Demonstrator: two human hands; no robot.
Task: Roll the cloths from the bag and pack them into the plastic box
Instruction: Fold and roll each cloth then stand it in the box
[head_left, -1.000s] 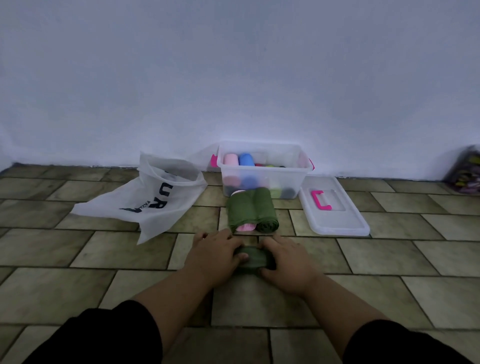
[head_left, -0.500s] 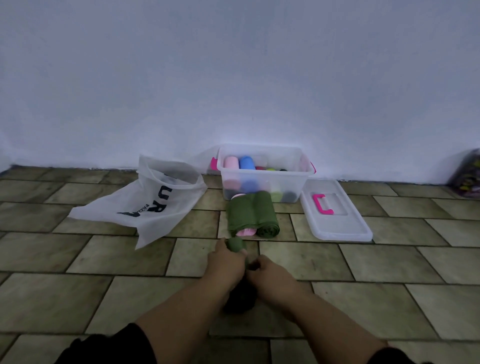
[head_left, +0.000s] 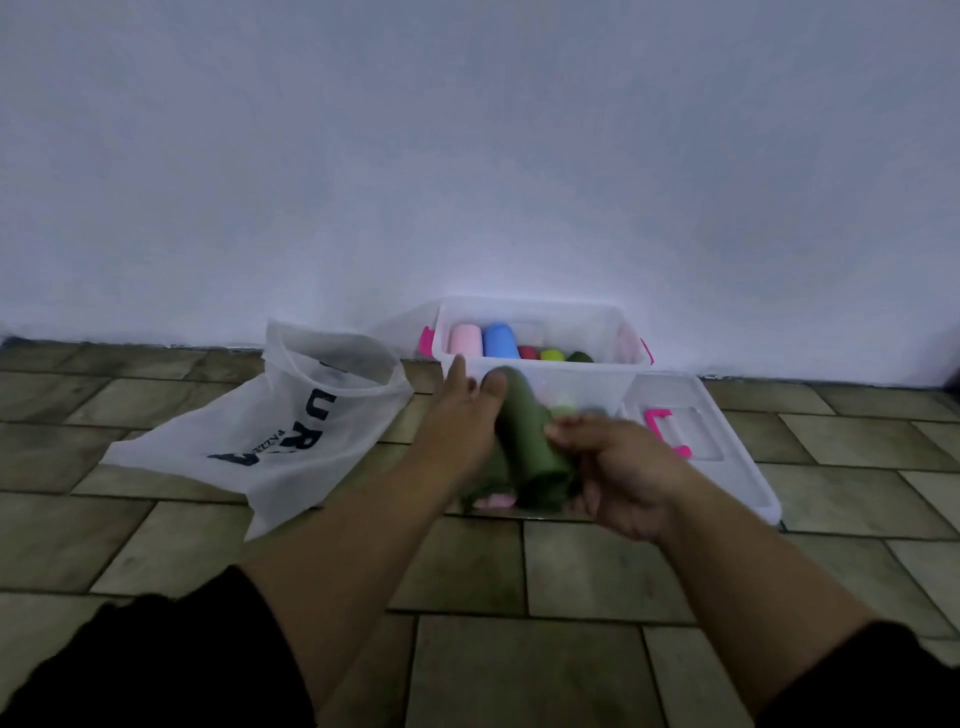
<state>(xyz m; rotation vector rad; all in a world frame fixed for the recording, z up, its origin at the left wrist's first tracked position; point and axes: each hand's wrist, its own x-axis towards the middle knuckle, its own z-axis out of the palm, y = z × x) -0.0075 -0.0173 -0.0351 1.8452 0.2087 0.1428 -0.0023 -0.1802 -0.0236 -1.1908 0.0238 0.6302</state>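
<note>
Packing step: we hold one finished green roll (head_left: 524, 431) off the floor (head_left: 571, 571) between both hands, just short of the plastic box (head_left: 540, 312). We judge the rolling done for this cloth and the placing not yet done.
Left hand: our left hand (head_left: 467, 415) grips the far part of the roll, with the thumb lying over its top end; the other fingers are mostly hidden.
Right hand: our right hand (head_left: 618, 467) curls its fingers round the near end; blur hides the exact grip.
Arms: both forearms reach forward from dark sleeves (head_left: 156, 670) and converge on the roll.
Roll's place: it is tilted in the air, its far end at the box's near wall and its near end lower, towards us.
Box: it stands open against the wall (head_left: 467, 156), with a pink roll (head_left: 466, 340), a blue roll (head_left: 500, 340) and smaller coloured ends in its far row.
Next move: we think the roll must clear the near rim, settle into a free gap and be released without unwinding.
Waiting: a green bundle (head_left: 491, 499) showing some pink lies on the floor beneath our hands, partly hidden.
Bag: the white bag (head_left: 291, 431) lies left of the box; we cannot tell what it holds.
Lid: the lid (head_left: 727, 483) lies right of the box.
</note>
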